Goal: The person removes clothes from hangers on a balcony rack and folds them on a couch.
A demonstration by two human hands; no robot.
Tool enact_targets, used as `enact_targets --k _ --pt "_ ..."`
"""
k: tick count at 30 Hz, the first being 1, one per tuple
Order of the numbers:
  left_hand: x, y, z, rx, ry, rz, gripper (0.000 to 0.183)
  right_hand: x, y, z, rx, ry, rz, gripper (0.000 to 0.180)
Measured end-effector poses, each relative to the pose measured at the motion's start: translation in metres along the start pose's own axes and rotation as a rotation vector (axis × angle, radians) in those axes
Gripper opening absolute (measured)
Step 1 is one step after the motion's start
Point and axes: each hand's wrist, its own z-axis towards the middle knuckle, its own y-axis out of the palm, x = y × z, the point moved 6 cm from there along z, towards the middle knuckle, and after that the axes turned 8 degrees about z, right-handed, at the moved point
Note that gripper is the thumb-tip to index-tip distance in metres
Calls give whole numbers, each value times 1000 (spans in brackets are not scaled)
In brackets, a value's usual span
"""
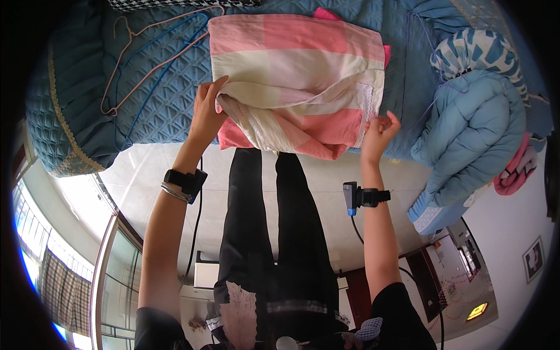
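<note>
A pink-and-white checked cloth (302, 70) with lace trim lies partly folded on the blue quilted bedspread (168, 98). Its near part is bunched up and droops over the bed's edge. My left hand (209, 105) grips a fold at the cloth's left side, thumb below and fingers above. At the right side, my right hand (380, 131) pinches the lace-trimmed edge, its other fingers raised and curled. Brighter pink fabric (327, 14) peeks out from beneath the cloth at the far side and right.
Pink (127, 46) and blue (151, 87) hangers lie left of the cloth. A thin purple hanger (407, 57) is on the right, beside a rolled light-blue quilt (477, 131) and a patterned pillow (481, 52). Cables run from devices strapped on both wrists. Tiled floor (205, 175) shows below the bed.
</note>
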Motion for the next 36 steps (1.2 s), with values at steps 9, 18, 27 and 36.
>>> enact_targets --k 9,18,27,36 --pt "34 2 -8 45 192 261 74 165 -71 -102 -14 754 -30 28" --pt "21 6 -15 60 156 239 32 139 -31 -121 -226 948 362 37" --pt "18 9 -2 55 54 221 17 101 -28 -135 -301 1220 597 34" --pt "18 5 21 118 -61 -15 25 33 -27 -21 -189 785 813 25"
